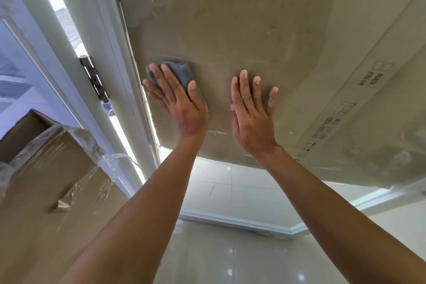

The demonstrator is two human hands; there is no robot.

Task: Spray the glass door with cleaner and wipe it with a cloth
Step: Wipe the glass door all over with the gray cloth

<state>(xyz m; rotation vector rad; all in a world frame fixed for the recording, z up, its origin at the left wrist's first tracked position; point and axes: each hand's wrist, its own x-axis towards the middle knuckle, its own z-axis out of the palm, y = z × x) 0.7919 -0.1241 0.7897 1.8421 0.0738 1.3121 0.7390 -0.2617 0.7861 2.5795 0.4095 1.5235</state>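
Wiping stage, by my reading: left hand [178,99] presses the folded grey microfibre cloth [178,71] flat against the clear glass door pane [230,30], fingers spread over it, no pinch. Right hand [252,108] lies open-palmed on the glass just right of it, holding nothing. Cloth sits near the pane's left edge, beside the white door frame [110,57]. Best worked in overlapping strokes with even pressure; the bracing palm may leave prints. No spray bottle in view. Plastic-wrapped brown cardboard box [53,168] crowds the near left; black hinge [93,76] sits on the frame.
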